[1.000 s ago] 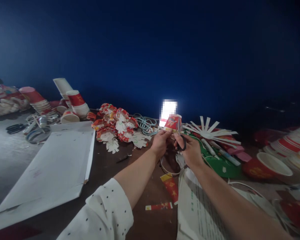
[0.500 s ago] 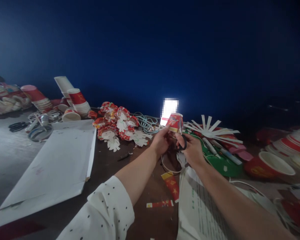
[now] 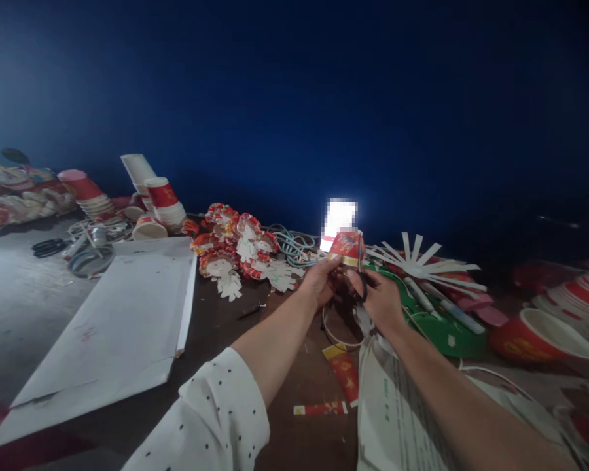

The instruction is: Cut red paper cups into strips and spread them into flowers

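A red paper cup (image 3: 344, 248) with a yellow band is gripped at its lower left by my left hand (image 3: 321, 280). My right hand (image 3: 381, 297) is closed on a pair of scissors (image 3: 362, 282) with black handles, and their blades point up against the cup's right side. Below the hands lie two red cut strips: a wider paper piece (image 3: 342, 373) with a yellow end and a narrow strip (image 3: 321, 409). Behind the cup a bright pixelated patch (image 3: 340, 216) glows.
Red paper crafts (image 3: 240, 245) lie piled left of my hands. A white board (image 3: 112, 320) covers the left side, with stacked paper cups (image 3: 164, 203) behind it. On the right are a cut-out white fan shape (image 3: 417, 268), a green tray (image 3: 451, 337) and a red bowl (image 3: 540, 337).
The view has shifted slightly, so most things sit a little farther right and lower. The cup has tilted and the scissors stand more upright along its right side.
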`<state>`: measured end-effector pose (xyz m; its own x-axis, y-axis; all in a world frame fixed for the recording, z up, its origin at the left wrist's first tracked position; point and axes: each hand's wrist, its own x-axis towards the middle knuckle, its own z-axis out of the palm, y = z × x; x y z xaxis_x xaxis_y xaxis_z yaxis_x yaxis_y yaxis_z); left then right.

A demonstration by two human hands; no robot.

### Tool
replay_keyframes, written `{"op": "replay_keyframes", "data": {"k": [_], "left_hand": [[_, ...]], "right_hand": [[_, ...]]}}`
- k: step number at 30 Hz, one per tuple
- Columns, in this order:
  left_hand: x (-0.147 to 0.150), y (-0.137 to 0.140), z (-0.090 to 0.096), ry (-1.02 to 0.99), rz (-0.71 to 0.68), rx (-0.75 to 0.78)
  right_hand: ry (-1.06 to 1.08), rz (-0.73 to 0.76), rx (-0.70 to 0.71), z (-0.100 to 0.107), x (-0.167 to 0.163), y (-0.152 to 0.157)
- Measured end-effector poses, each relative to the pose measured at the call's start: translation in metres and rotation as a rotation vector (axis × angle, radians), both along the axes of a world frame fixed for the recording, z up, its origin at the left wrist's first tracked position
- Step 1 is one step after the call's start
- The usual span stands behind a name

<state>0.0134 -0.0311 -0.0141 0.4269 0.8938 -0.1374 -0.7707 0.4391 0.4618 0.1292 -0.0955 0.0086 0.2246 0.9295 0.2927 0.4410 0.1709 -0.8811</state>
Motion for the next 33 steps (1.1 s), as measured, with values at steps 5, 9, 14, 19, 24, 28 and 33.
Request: {"op": "replay_keyframes", "data": {"k": [5,9,14,19,24,28,33], "left_hand": [[-0.002,-0.002,0.005,0.058,0.013,0.013],[-0.002,-0.001,0.003,0.09,0.014,0.051],[-0.002,0.002,-0.001,0.092,0.046,0.057],[-0.001,0.003,0.004,0.09,0.17,-0.063],[0.0,-0.003,0.013,0.066,0.218,-0.129],[0.002,-0.006,0.016,0.061,0.209,-0.11],[0.003,-0.009,0.015,0.086,0.203,-0.102]], "right_hand": [[-0.039,0.009,0.017,-0.003,0.001,0.001],[-0.003,0.015,-0.005,0.001,-0.002,-0.001],[0.093,0.097,-0.024,-0.006,-0.007,0.0],[0.094,0.215,-0.052,-0.021,-0.008,0.002],[-0.075,0.214,-0.035,-0.025,-0.007,0.0],[-0.198,0.157,-0.023,-0.027,-0.005,-0.001],[-0.268,0.116,-0.009,-0.028,-0.005,0.0]]}}
